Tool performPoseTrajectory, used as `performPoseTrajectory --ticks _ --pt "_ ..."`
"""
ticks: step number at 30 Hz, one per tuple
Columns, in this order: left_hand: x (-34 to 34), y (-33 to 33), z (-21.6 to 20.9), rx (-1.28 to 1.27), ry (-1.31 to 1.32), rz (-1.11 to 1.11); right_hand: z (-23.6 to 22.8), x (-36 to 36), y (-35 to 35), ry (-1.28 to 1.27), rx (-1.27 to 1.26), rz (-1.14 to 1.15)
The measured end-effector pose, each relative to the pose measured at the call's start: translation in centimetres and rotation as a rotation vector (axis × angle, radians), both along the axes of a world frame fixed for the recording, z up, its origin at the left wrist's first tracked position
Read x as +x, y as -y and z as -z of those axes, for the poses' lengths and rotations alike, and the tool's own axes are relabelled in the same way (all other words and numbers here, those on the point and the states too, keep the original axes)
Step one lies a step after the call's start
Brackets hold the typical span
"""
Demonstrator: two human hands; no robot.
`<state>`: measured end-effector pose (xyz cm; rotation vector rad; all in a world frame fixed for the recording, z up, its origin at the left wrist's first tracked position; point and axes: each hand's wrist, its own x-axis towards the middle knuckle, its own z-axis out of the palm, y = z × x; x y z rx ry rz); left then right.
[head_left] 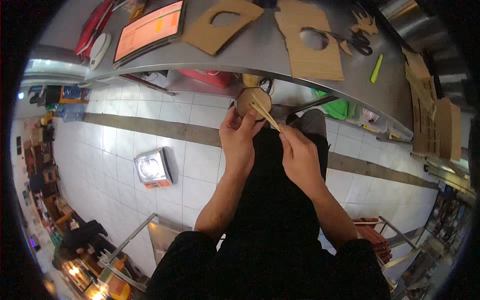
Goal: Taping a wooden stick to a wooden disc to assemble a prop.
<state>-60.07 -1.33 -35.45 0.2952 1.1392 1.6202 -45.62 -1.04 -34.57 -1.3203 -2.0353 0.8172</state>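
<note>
My left hand [237,142] is closed around the lower edge of a round tan cardboard disc [244,102] with a dark rim, held up just off the near edge of the metal table. A few thin wooden sticks [267,116], like chopsticks, are pinched at their lower end in my right hand [302,157]. Their upper ends lie over the disc's face, near my left thumb. Whether the sticks are fixed to the disc or only touch it, I cannot tell.
On the metal table [245,61] lie two cardboard sheets with round holes [215,40], black scissors [362,45], a green cutter [376,68] and a tablet [150,31]. Cardboard boxes [447,127] stand at right. A flat silver-topped appliance [153,167] sits on the tiled floor.
</note>
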Motion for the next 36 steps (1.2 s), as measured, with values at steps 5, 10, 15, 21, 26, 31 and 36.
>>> performPoseTrajectory --ticks 5,10,15,21,26,31,36 --pt "1.0 0.0 0.2 -0.049 -0.11 0.013 -0.4 1.2 0.7 0.052 -0.099 -0.001" --pt "1.8 -0.1 0.9 -0.027 -0.144 0.056 0.4 1.5 0.9 0.09 -0.043 -0.01" --pt "2.6 1.0 2.7 -0.047 -0.186 0.075 4.6 3.9 4.1 -0.533 -0.334 0.168" --pt "3.2 3.2 5.5 -0.159 -0.14 0.133 10.5 7.7 8.9 -0.451 -0.462 0.185" --pt "3.1 3.5 6.4 -0.144 -0.16 0.152 11.2 7.4 8.1 -0.514 -0.444 0.167" --pt "3.1 3.2 6.2 -0.135 -0.175 0.182 7.6 6.0 6.2 -0.13 -0.466 0.237" --pt "3.3 3.5 5.5 -0.117 -0.286 0.184 4.7 4.1 5.4 -0.207 -0.469 0.075"
